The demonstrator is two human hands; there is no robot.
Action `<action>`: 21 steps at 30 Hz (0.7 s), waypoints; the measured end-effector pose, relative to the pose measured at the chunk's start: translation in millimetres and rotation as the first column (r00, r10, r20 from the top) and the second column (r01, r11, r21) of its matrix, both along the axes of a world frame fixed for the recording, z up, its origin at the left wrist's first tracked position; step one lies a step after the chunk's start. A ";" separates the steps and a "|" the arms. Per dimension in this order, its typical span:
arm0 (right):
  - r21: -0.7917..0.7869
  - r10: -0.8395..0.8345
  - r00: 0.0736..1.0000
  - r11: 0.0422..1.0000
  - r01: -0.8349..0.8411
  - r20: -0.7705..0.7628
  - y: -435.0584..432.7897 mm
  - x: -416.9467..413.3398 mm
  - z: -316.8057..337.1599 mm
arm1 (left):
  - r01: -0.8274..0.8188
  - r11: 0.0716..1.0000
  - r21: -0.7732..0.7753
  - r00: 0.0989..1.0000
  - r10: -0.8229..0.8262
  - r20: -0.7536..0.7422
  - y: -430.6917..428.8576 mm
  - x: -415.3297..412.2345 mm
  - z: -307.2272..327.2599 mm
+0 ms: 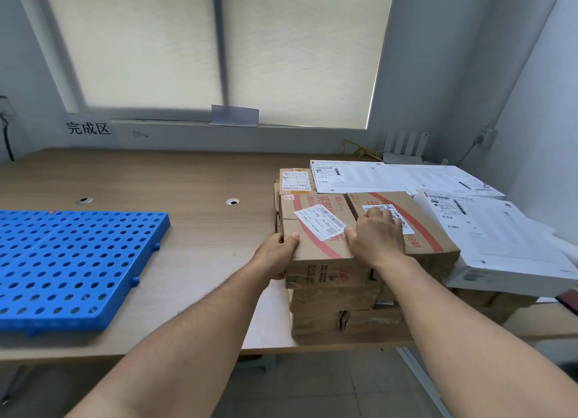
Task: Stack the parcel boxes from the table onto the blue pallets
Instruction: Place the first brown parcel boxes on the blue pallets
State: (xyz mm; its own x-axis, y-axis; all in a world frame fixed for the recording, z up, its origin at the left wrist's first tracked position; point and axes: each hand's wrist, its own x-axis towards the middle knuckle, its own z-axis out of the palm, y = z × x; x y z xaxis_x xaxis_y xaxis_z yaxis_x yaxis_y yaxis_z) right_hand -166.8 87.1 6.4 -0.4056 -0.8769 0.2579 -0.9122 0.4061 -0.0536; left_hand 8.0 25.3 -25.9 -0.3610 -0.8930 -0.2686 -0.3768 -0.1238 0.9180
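Both hands around closed top box

Bare light wooden table lies between the flat blue plastic pallet with holes and the stack of brown cardboard boxes. Flat white boxes crowd its right side.

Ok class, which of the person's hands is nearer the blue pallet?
Left. The left hand grips the box's near-left corner, on the pallet side; the right hand holds its right edge, farther away.
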 end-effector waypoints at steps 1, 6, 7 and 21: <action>-0.012 0.007 1.000 1.000 -0.007 0.018 -0.3 1.1 0.8 | -0.011 1.000 -0.011 0.999 0.011 -0.032 1.3 1.0 -1.8; -0.191 0.121 0.970 0.978 -0.080 0.213 -4.3 7.1 4.6 | -0.112 0.988 -0.109 0.970 0.085 -0.227 11.3 15.9 -7.4; -0.228 0.165 0.942 0.968 -0.099 0.291 -5.4 8.5 4.9 | -0.132 0.983 -0.129 0.961 0.095 -0.261 13.1 20.8 -8.1; -0.342 0.386 0.014 0.833 -0.435 0.923 -12.9 83.7 -24.0 | -0.355 0.897 -0.263 0.905 0.260 -0.336 29.6 130.4 -9.9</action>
State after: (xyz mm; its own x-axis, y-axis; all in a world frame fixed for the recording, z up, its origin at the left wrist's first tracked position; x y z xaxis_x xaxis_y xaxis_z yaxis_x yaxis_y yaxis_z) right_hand -83.1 74.2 -17.6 0.1431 -0.9893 -0.0283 -0.1409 0.0079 -0.9900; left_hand 138.4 54.8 -35.8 -0.0721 -0.9910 0.1129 -0.0828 0.1188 0.9895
